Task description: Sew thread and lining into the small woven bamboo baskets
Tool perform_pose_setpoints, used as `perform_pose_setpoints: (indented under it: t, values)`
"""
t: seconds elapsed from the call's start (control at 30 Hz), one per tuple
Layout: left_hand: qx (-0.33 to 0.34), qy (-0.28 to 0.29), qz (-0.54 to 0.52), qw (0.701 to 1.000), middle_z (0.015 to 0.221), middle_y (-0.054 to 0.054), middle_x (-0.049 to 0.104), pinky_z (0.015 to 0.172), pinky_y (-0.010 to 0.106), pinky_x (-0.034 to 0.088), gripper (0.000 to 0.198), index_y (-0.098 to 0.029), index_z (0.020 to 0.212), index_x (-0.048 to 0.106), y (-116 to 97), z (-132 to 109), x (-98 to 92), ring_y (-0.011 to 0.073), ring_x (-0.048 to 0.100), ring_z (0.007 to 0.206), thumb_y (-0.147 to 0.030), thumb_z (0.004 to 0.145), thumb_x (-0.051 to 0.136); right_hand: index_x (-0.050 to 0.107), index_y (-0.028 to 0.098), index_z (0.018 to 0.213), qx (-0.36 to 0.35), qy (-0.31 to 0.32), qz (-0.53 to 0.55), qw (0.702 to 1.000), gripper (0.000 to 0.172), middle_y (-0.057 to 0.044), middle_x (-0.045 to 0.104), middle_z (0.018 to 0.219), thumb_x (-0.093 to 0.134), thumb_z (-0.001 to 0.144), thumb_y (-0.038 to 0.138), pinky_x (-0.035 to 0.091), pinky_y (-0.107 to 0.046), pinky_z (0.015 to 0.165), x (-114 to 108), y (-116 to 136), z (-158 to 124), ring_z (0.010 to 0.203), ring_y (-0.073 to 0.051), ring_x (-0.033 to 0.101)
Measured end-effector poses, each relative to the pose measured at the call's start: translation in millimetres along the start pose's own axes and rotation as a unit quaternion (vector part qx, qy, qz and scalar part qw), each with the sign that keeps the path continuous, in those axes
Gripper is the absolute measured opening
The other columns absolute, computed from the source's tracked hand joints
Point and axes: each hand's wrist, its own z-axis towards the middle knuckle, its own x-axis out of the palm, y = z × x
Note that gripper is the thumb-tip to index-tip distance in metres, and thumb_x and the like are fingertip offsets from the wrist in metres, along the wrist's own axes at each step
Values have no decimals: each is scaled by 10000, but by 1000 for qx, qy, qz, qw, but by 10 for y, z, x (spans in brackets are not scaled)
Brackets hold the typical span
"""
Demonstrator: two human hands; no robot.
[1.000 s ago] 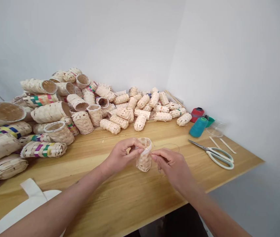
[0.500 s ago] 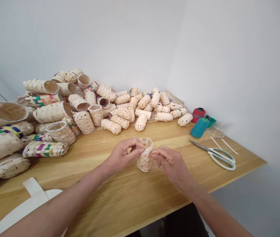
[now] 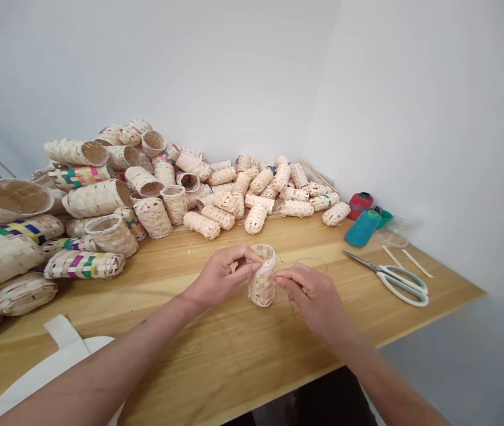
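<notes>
A small woven basket [image 3: 261,290] stands upright on the wooden table with its open rim facing up. My left hand [image 3: 228,272] pinches the left front of the rim between thumb and fingers. Just right of the basket, my right hand [image 3: 312,293] is closed, its thumb and forefinger pressed together near the rim; what they grip is too small to make out. A thin dark thread [image 3: 314,258] loops over the table behind my right hand.
Woven baskets [image 3: 96,199] are heaped at the left and back. To the right lie scissors [image 3: 398,281], a teal thread spool [image 3: 362,228], a red spool [image 3: 360,205], a clear lid [image 3: 394,234] and thin strips [image 3: 417,263]. A white sheet [image 3: 63,334] lies at the front left.
My right hand has moved slightly to the right, away from the basket's rim. The whole view has shifted a little. My left hand keeps its hold on the rim.
</notes>
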Motion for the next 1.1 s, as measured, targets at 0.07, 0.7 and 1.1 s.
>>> perform_pose_setpoints:
  t: [0.07,0.7,1.1]
  values:
    - [-3,2,-4,1000,701,30,600,630,266,417,122,-136,751,617,-3,-1,1,142,530,657,-219,826,569,681,207,849,-22,-13,-29,999,173,-8,615,695,517,895,233,416,-252,601,-26,25,-1,623,-144,555]
    - [5,0,-3,1000,694,28,596,630,269,409,128,-135,761,629,2,-1,0,146,530,658,-228,830,576,684,216,870,-33,-5,-48,998,157,-14,658,750,528,890,208,444,-277,651,-51,37,52,675,-160,586]
    - [7,13,-16,1000,694,25,599,626,265,408,117,-133,749,628,-29,-12,17,136,515,645,-202,826,574,676,200,821,16,10,112,994,186,2,594,689,523,890,280,416,-230,547,54,18,88,593,-127,533]
